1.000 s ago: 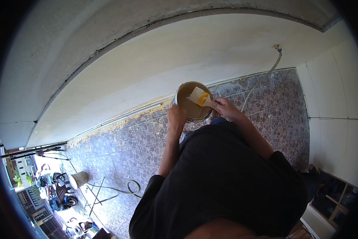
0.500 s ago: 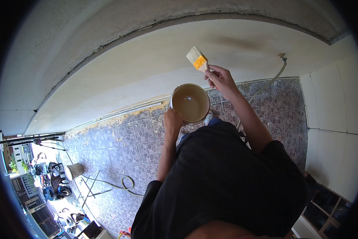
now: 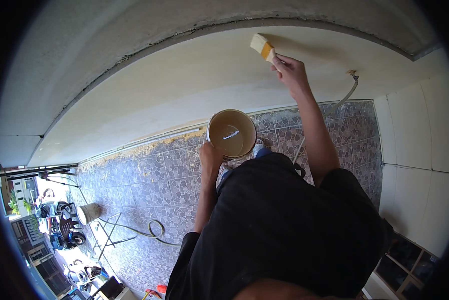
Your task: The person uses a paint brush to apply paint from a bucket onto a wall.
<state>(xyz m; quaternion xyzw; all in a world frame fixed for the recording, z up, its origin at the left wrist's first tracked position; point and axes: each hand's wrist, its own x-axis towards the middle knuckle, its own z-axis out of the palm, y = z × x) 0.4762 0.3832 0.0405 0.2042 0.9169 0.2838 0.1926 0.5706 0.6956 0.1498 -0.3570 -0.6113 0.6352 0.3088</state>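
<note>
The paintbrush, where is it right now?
In the head view, the paintbrush is near the top, right of centre, held in the right hand before the pale wall, higher in the picture than the bucket.

The stone-patterned tiled floor [image 3: 172,192] bears a looped hose [image 3: 155,236] and yellowish flecks [image 3: 177,142].
</note>
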